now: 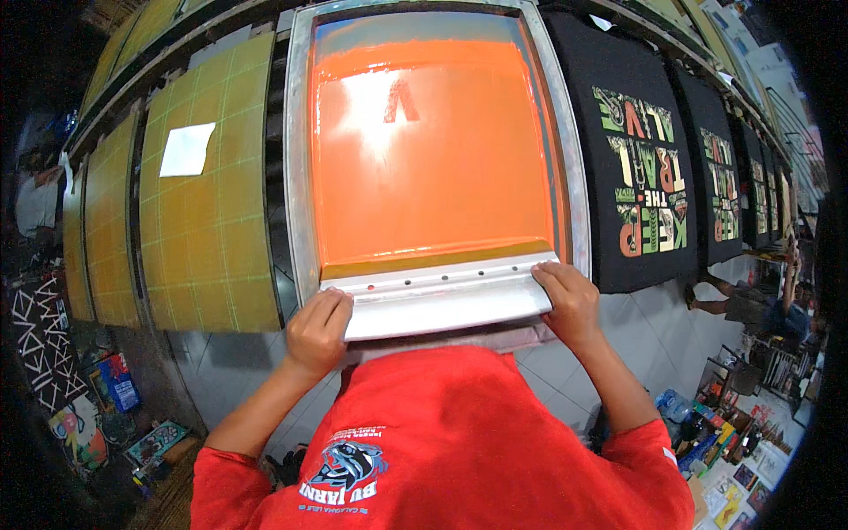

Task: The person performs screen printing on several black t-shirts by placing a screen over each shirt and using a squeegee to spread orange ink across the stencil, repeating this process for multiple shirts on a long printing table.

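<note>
A framed printing screen (300, 168) lies in front of me, coated in orange ink (442, 177) with a darker V-shaped mark near the top. A silver squeegee (446, 305) with a yellowish blade spans the screen's near end, the blade against the ink. My left hand (318, 327) is closed on the squeegee's left end. At the opposite end, my right hand (570, 300) grips it too, fingers curled over the metal.
Olive platens (203, 247) stand at left, one bearing a white sheet (185, 150). Black printed shirts (609, 265) lie on platens at right. Another person's leg (738, 305) shows far right, near clutter and a water jug (673, 406) on the tiled floor (645, 353).
</note>
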The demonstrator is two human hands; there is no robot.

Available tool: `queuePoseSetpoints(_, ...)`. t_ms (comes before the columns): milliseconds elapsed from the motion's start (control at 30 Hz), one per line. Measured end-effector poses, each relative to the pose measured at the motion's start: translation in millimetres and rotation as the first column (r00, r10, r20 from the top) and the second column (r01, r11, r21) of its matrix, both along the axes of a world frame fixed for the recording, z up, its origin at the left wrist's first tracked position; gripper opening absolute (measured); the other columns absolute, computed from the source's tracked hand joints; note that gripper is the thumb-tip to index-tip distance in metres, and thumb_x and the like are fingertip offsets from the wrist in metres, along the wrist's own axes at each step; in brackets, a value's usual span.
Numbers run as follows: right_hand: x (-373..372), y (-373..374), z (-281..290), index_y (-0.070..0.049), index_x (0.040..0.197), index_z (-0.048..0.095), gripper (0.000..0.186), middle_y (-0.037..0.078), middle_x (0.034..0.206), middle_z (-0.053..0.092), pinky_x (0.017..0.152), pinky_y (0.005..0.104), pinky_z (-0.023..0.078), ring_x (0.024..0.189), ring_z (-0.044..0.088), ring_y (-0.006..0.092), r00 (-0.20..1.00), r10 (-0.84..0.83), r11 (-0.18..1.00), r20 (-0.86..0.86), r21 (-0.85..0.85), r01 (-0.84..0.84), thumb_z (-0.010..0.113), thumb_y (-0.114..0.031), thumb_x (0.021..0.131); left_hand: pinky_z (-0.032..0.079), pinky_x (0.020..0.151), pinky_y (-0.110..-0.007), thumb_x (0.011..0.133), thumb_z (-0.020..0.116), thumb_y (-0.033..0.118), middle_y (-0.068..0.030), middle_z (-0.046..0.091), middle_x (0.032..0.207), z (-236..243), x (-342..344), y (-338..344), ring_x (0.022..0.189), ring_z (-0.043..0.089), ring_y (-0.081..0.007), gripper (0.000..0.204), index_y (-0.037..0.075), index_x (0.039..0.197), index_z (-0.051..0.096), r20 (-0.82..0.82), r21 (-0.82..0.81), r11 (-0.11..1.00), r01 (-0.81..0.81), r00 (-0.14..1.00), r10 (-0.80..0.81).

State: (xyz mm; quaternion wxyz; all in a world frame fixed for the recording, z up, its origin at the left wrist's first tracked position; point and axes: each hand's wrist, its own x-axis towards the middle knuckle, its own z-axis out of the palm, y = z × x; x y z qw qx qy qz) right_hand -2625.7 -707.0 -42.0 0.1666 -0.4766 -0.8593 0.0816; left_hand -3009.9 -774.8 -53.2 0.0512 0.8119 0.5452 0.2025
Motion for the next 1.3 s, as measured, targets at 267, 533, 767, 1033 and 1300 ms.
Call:
queuePoseSetpoints(267, -18, 159, -12, -0.007, 0.103, 0.067, 0.04, 0.011, 0.099, 0.07, 0.077, 0.039, 0.056, 0.091, 0.068, 0.0296, 0.999, 0.029, 0.995, 0.042, 0.089, -0.033, 0.08, -0.015, 0.067, 0.057, 0.072, -0.037, 0.075, 0.06, -0.004, -0.0118, 0.066, 0.092, -12, -22, 155, 0.085, 0.068, -0.0285, 0.021, 0.003, 0.094, 0.064, -0.058, 0.115, 0.993, -0.036, 0.997, 0.043)
queuePoseSetpoints(533, -41, 340, 20, -0.009, 0.093, 0.072, 0.034, 0.016, 0.084, 0.07, 0.073, 0.0446, 0.054, 0.079, 0.068, 0.0368, 0.975, 0.024, 1.0, 0.221, 0.012, -0.028, 0.082, -0.03, 0.068, 0.055, 0.075, -0.044, 0.069, 0.072, 0.01, -0.0196, 0.07, 0.091, 29, -51, 319, 0.084, 0.068, -0.0366, 0.027, 0.003, 0.095, 0.071, -0.082, -0.106, 0.984, -0.14, 0.988, 0.132)
queuePoseSetpoints(767, -42, 302, 80, -0.007, 0.092, 0.073, 0.037, 0.02, 0.08, 0.068, 0.069, 0.0414, 0.053, 0.076, 0.068, 0.0365, 0.986, 0.11, 0.994, 0.129, 0.003, -0.111, 0.083, -0.031, 0.066, 0.053, 0.072, -0.04, 0.071, 0.076, 0.018, -0.0222, 0.07, 0.085, 79, -57, 296, 0.077, 0.07, -0.0302, 0.031, 0.003, 0.098, 0.073, 0.002, -0.139, 0.988, -0.062, 0.998, 0.063)
queuePoseSetpoints(1033, 7, 49, 73, -0.017, 0.086, 0.072, 0.022, 0.01, 0.079, 0.068, 0.067, 0.0453, 0.054, 0.075, 0.068, 0.0329, 0.991, 0.009, 0.997, 0.134, -0.075, 0.001, 0.081, -0.025, 0.068, 0.053, 0.078, -0.045, 0.064, 0.074, 0.003, -0.0188, 0.067, 0.092, 62, -13, 38, 0.086, 0.065, -0.0367, 0.037, 0.002, 0.101, 0.068, 0.094, -0.124, 0.992, -0.03, 0.995, 0.042)
queuePoseSetpoints(1300, 12, -88, 21, -0.009, 0.1, 0.068, 0.039, 0.01, 0.099, 0.07, 0.076, 0.0408, 0.055, 0.089, 0.068, 0.0299, 0.997, -0.057, 0.991, 0.047, -0.122, 0.063, 0.076, -0.007, 0.062, 0.054, 0.081, -0.041, 0.063, 0.069, -0.001, -0.0151, 0.066, 0.098, 14, 11, -77, 0.093, 0.066, -0.0332, 0.034, 0.0, 0.097, 0.066, 0.079, -0.11, 0.993, -0.039, 0.996, 0.048)
